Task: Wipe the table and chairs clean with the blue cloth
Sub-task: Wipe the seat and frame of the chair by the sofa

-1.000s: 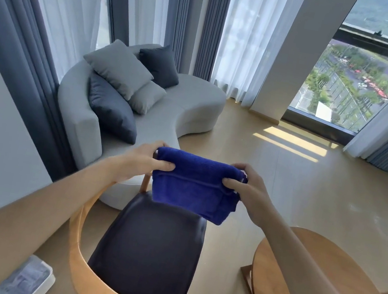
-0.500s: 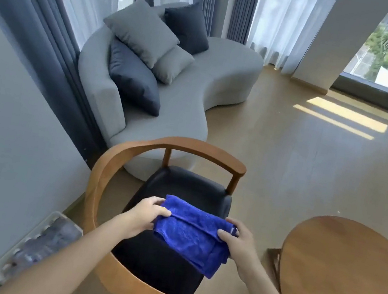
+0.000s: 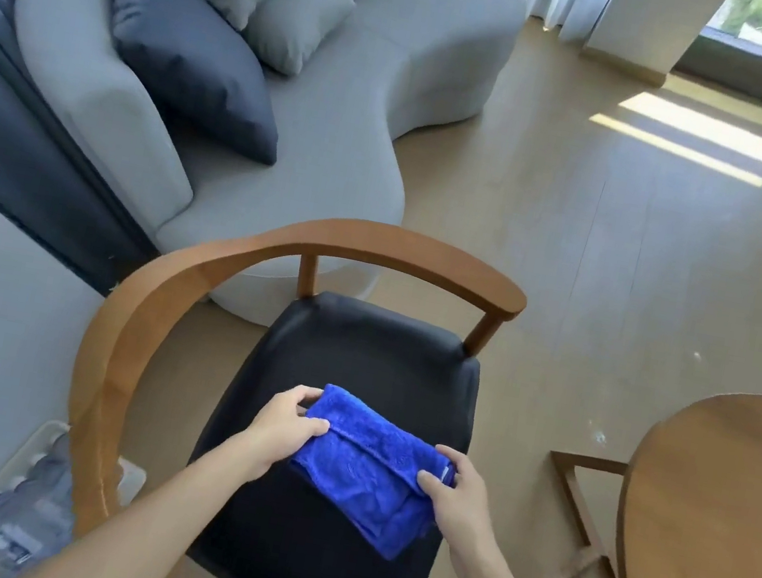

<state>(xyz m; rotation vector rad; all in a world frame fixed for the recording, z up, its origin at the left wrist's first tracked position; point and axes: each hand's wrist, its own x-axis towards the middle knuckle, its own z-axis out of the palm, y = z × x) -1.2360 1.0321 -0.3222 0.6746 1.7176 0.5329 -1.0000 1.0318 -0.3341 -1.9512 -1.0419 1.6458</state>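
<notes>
A folded blue cloth (image 3: 367, 470) hangs just over the black seat of a wooden armchair (image 3: 369, 373). My left hand (image 3: 281, 426) pinches the cloth's left end, thumb on top. At the cloth's right end, my right hand (image 3: 454, 495) pinches the fold between thumb and fingers. Whether the cloth's lower edge touches the seat I cannot tell. The chair's curved wooden back rail (image 3: 375, 249) arcs round the far and left sides of the seat. A round wooden table (image 3: 728, 528) stands at the right edge.
A grey curved sofa (image 3: 352, 95) with several cushions fills the far left. A pack of plastic bottles (image 3: 19, 510) lies on the floor by the grey wall, left of the chair. Bare wooden floor (image 3: 631, 241) stretches to the window.
Both hands have lowered the cloth from chest height down to just above the chair seat. My view has tilted down, bringing the chair and table closer.
</notes>
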